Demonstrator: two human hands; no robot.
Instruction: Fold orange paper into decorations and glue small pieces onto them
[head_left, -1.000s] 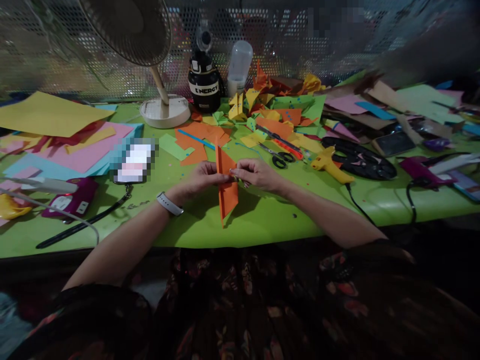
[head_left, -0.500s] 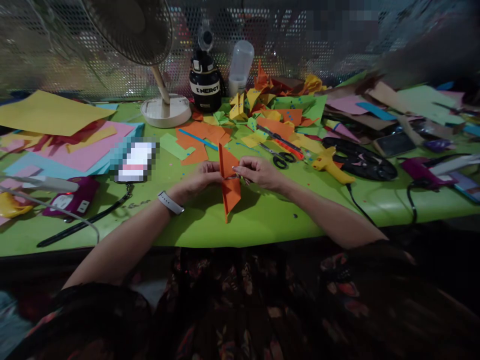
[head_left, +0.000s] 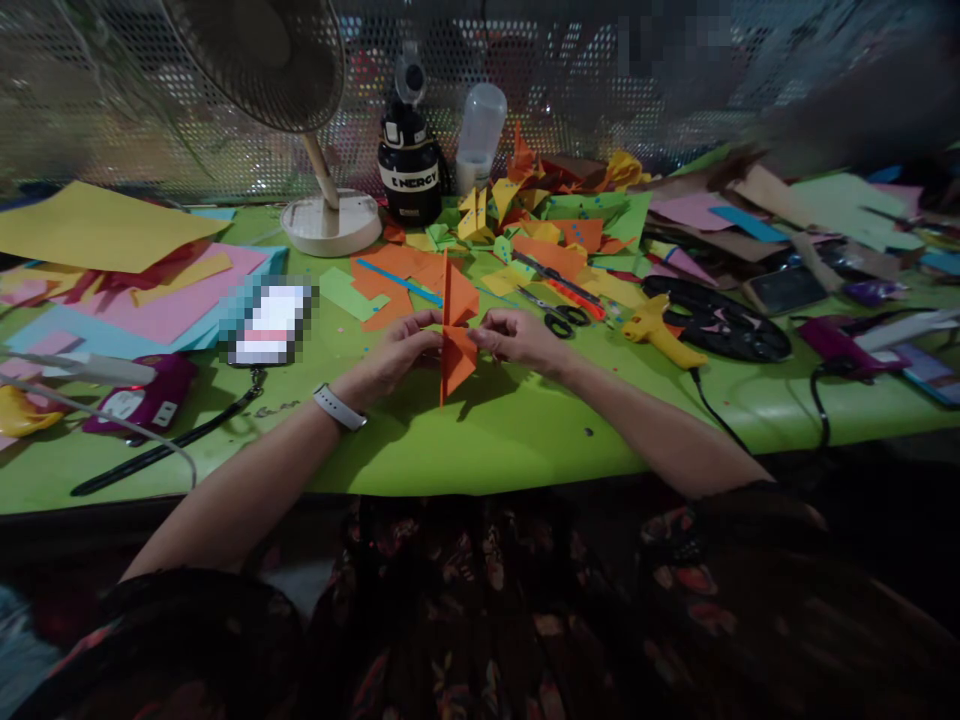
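Note:
A folded piece of orange paper [head_left: 457,365] is held upright between both hands above the green tabletop [head_left: 480,455]. My left hand [head_left: 397,352], with a white band on the wrist, pinches its left side near the middle. From the right, my right hand [head_left: 517,338] grips the paper's inner fold with thumb and forefinger. The paper has pointed ends and a crease across its middle. Behind it lie orange paper sheets [head_left: 412,268] with a thin blue strip [head_left: 397,281] on top. Black-handled scissors [head_left: 559,318] rest just beyond my right hand.
A yellow glue gun [head_left: 664,332] and a black tray [head_left: 742,325] lie to the right. At left are a phone [head_left: 271,325], stacked coloured sheets [head_left: 172,300] and a purple device [head_left: 142,395]. A fan [head_left: 330,222], a black bottle [head_left: 409,180] and folded paper shapes [head_left: 474,215] stand behind.
The orange paper has moved up and away from me and turned slightly, its lower point now higher. My right fingers have shifted along the fold. Both hands keep their grip.

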